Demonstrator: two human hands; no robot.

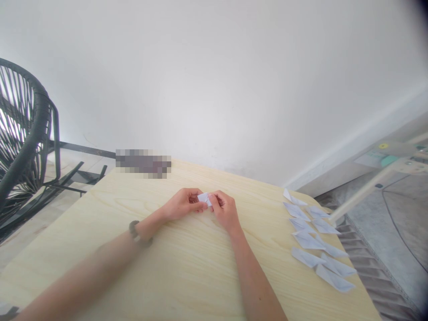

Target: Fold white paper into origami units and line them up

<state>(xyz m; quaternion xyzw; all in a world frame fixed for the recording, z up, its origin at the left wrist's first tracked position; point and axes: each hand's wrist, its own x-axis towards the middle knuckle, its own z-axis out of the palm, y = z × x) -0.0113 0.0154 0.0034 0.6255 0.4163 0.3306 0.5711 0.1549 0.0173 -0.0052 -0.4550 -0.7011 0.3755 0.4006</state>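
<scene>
A small piece of folded white paper (203,196) is pinched between my two hands, just above the middle of the table. My left hand (183,204) grips its left side, thumb in front and fingers curled behind. On the other side, my right hand (224,208) holds the paper's right part between thumb and fingers. My fingers cover much of the paper, so its full shape is hidden. Several folded white paper boats (306,240) lie in two rough columns near the table's right edge, apart from my hands.
The light wooden table (160,272) meets a white wall (214,89) at the back. A black woven chair (42,116) stands to the left. A blurred-out dark item (143,163) lies at the back left edge. Beyond the right edge is a pale metal frame (364,189).
</scene>
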